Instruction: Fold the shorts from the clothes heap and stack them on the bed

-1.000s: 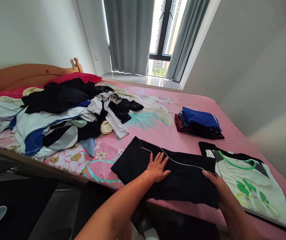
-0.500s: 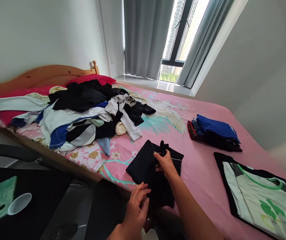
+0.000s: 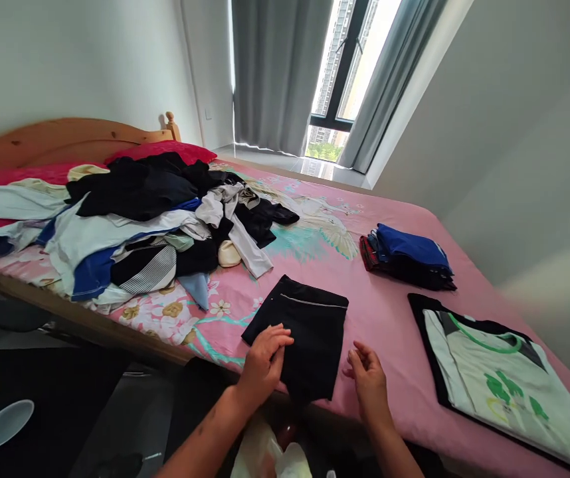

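Observation:
Folded black shorts (image 3: 315, 332) lie flat on the bed's near edge, with a waistband and a thin pale line across the top. My left hand (image 3: 265, 358) is over their lower left side, fingers stretched out and loosely bent; whether it presses on the cloth I cannot tell. Just off the right edge of the shorts, my right hand (image 3: 367, 375) hovers above the pink sheet, fingers half curled and apart, with nothing in them.
A heap of loose clothes (image 3: 140, 219) covers the bed's left side. Right of the shorts sit a folded stack with a blue piece (image 3: 409, 245) on top and a white-and-green T-shirt (image 3: 504, 372) over black cloth. A plastic bowl (image 3: 4, 426) stands at lower left.
My right hand has let go of the shorts' upper part and moved down and right, off the cloth. The bunched top now lies flat, showing the waistband. The view has shifted slightly right.

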Available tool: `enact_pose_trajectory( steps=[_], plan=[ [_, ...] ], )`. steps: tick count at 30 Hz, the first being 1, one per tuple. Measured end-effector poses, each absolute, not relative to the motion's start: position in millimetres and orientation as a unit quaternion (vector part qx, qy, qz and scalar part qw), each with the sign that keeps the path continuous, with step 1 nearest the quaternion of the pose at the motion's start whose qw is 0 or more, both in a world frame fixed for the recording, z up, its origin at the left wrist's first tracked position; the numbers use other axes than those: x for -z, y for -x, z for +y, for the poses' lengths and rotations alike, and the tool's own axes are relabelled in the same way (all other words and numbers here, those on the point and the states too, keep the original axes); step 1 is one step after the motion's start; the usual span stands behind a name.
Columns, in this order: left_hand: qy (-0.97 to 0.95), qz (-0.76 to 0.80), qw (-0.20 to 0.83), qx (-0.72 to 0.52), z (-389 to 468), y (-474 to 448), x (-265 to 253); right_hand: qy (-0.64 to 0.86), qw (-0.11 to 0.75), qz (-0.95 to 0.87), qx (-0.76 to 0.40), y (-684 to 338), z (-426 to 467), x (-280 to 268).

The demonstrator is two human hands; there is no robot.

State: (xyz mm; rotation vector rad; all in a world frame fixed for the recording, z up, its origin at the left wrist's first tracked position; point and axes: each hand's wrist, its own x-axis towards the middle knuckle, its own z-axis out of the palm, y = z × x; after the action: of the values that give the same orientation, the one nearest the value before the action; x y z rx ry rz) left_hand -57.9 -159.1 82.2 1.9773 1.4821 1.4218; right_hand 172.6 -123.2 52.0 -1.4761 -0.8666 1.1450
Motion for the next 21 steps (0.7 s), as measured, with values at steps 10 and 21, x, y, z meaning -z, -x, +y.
enact_pose_trajectory(
  steps=[10,21],
  plan=[
    [-0.844,0.507,0.124,-0.125,-37,33,-75,0.53,0.447,-0.213,-0.688,-154,-177,-51],
    [-0.805,0.577,0.097,-0.094,-24,29,-50,0.526,0.457,-0.275,-0.663,-142,-171,-39]
  ],
)
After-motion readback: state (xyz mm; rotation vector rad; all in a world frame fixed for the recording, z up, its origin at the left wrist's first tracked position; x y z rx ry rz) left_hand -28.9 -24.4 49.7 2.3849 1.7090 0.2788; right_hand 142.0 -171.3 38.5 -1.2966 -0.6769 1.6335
